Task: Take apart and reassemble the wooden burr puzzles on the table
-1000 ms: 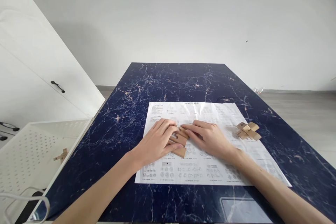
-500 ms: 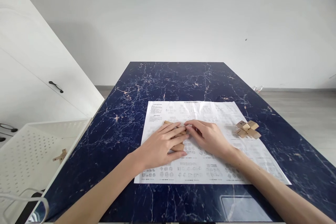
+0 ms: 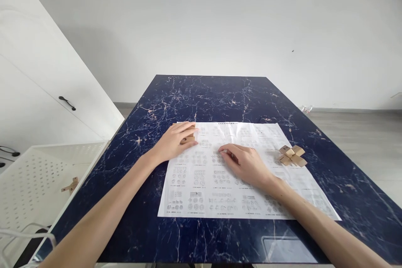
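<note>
At the upper left corner of a printed instruction sheet [image 3: 232,201], my left hand [image 3: 172,141] is closed over several wooden puzzle pieces [image 3: 189,138] lying side by side, and hides most of them. My right hand [image 3: 246,161] rests on the middle of the sheet with its fingers curled together, and nothing shows in them. An assembled cross-shaped wooden puzzle [image 3: 292,155] with a number on one face lies on the sheet's right edge.
The sheet lies on a dark blue marble-patterned table [image 3: 201,100]. Left of the table stands a white perforated basket [image 3: 34,176] with another small wooden puzzle [image 3: 70,185] in it. A white cabinet [image 3: 40,71] rises behind the basket.
My left hand has moved up and left across the sheet, and the wooden pieces under it have moved along. My right hand has stayed nearly in place, now apart from the left.
</note>
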